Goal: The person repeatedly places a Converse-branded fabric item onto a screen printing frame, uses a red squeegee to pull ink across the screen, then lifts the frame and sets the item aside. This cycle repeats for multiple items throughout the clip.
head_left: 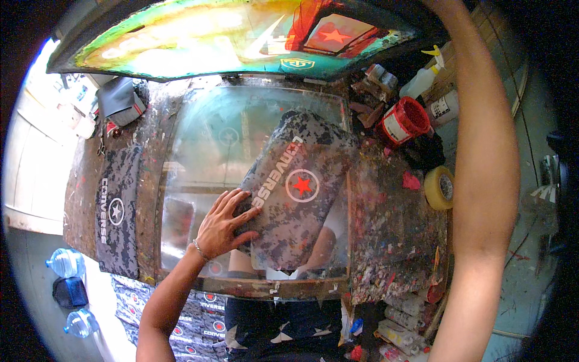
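"In the head view, where's the cloth?"

"The camouflage cloth panel [292, 232] lies aslant on the glass plate [205, 154], which takes up the middle of the bench [395, 223], its near side close to the bench's near edge. A red star in a ring shows on the cloth."

"And the left hand [226, 222]?"

"Spread wide, palm down, pinching nothing. Its fingertips rest on the panel's left side, probably to keep the fabric flat against the slick glass."

"The right hand?"

"Out of view, so I can't tell its grip. The right forearm [482, 157] stretches up past the bench's right edge, toward the far side."

"What's over there?"

"A screen-printing frame [235, 51], tilted up along the far edge, which leaves the glass open to reach."

"And around it?"

"A red tub [403, 122] and a spray bottle [424, 77] sit by the far right corner, likely for easy reach; a tape roll [439, 188] lies on the right edge. Another camouflage panel [122, 244] lies along the left edge, seemingly set apart from the glass."
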Demonstrator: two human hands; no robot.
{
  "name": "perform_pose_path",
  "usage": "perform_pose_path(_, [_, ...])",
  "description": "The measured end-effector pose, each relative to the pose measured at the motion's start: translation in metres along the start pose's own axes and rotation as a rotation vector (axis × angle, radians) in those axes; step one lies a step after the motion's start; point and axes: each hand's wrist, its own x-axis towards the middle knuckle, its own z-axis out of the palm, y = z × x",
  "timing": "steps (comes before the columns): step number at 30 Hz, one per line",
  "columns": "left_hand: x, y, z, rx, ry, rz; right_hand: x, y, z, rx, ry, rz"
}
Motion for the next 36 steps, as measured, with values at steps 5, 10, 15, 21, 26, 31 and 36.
perform_pose_path(5, [0.002,0.001,-0.001,0.006,-0.031,-0.021,0.000,0.002,0.001,0.036,0.003,0.080])
perform_pose_path(10, [-0.001,-0.001,-0.001,-0.002,-0.030,-0.022,0.000,0.000,0.000,-0.011,0.020,0.029])
perform_pose_path(15, [0.015,0.047,-0.004,-0.080,0.211,-0.247,-0.010,0.001,0.000,0.095,0.038,0.144])
perform_pose_path(21, [0.105,0.160,0.012,-1.124,0.128,-0.161,-0.011,-0.012,0.008,-0.019,0.057,-0.002])
perform_pose_path(26, [0.094,0.125,-0.104,0.102,0.784,-0.180,-0.100,-0.079,0.020,0.244,0.127,0.287])
perform_pose_path(31, [0.041,0.087,-0.137,0.305,0.128,-0.263,-0.223,-0.199,0.045,0.322,0.135,0.184])
perform_pose_path(36, [0.007,0.072,-0.049,0.223,0.102,-0.180,-0.292,-0.255,0.071,0.511,-0.047,0.221])
